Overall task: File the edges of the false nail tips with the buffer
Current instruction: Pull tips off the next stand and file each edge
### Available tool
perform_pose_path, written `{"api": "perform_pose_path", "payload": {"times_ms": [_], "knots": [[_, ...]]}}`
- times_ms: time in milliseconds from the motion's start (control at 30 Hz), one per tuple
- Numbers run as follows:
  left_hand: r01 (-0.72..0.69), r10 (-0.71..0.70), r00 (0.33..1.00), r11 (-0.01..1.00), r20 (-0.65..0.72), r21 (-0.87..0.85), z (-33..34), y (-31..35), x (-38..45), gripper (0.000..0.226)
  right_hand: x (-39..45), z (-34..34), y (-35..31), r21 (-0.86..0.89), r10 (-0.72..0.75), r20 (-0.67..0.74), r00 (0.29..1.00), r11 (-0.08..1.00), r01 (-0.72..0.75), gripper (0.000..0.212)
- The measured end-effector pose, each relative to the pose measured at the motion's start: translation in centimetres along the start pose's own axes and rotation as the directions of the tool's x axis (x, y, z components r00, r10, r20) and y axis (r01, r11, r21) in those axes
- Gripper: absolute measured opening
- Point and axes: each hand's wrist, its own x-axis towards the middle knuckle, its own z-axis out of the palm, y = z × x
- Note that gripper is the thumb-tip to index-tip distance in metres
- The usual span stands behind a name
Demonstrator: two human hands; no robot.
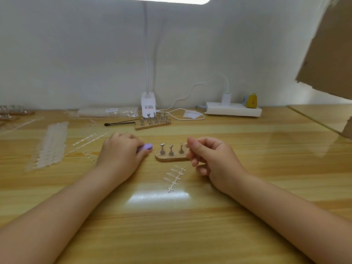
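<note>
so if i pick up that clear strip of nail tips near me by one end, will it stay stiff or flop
The strip of nail tips looks like thin clear plastic on a narrow spine, so it would probably flex or droop rather than stay stiff. It seems very light and could slide on the glossy table. The thin joints may snap if bent.

Glossy wooden table (pixel 190 216), plain pale wall (pixel 76 54) at far side, bright lamp panel (pixel 152 0) overhead, cardboard sheet (pixel 327 54) at right
</note>
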Motion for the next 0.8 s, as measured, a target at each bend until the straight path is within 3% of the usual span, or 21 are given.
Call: {"api": "perform_pose_path", "payload": {"times_ms": [100,233,300,400,533,800], "knots": [[-0.05,0.02,0.981,0.987,-0.191,-0.155,-0.5,0.6,-0.1,0.026,0.2,0.1,0.2,0.119,0.078,0.058,0.995,0.989,-0.084,0.018],[-0.313,0.146,0.916,0.843,-0.373,-0.438,-2.3,4.1,-1.2,0.022,0.4,0.3,0.3,0.169,0.121,0.063,0.991,0.977,-0.131,0.02],[-0.431,0.271,0.879,0.802,-0.391,-0.414,-2.4,5.7,-2.1,0.022,0.5,0.2,0.3,0.2,0.126,0.072,0.989,0.97,-0.138,0.019],[-0.499,0.398,0.844,0.829,-0.361,-0.252,-2.2,6.2,-2.6,0.026,0.5,0.1,0.2,0.22,0.144,0.126,0.982,0.961,-0.169,0.013],[-0.408,0.331,0.873,0.898,-0.358,-0.165,-2.1,5.5,-2.4,0.022,0.5,-0.1,0.1,0.204,0.158,0.184,0.97,0.959,-0.195,0.013],[-0.505,0.359,0.809,0.83,-0.466,-0.236,-2.2,5.7,-2.4,0.038,0.4,0.0,0.2,0.178,0.108,0.213,0.971,0.973,-0.147,0.014]]}}
